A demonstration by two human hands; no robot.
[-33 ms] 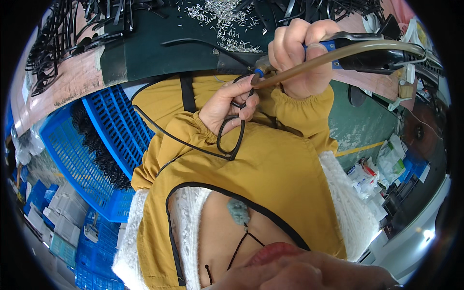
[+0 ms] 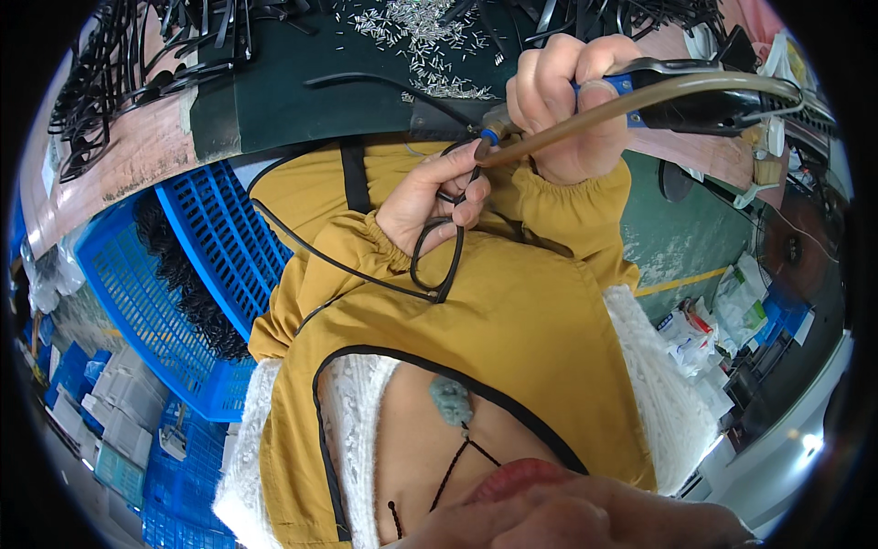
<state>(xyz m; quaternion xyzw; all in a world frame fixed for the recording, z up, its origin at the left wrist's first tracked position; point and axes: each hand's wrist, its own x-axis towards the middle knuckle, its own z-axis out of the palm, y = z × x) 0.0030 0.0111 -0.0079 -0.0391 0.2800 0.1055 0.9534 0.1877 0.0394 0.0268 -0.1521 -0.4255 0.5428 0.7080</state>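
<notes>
My left hand (image 2: 428, 194) pinches a black eyeglass frame (image 2: 437, 265) by its upper corner, in front of my yellow jacket. One thin temple arm trails off to the left. My right hand (image 2: 565, 99) is wrapped around a pen-shaped power tool (image 2: 704, 105) with a blue grip and a brown hose. The tool's tip (image 2: 485, 137) touches the frame at the corner that my left fingers hold.
A dark green bench mat (image 2: 274, 101) carries a scatter of small silver pins (image 2: 422, 41) and heaps of black frame parts (image 2: 119, 64). To my left stands a blue plastic crate (image 2: 215, 265) with black parts. Packets and boxes (image 2: 722, 316) lie at right.
</notes>
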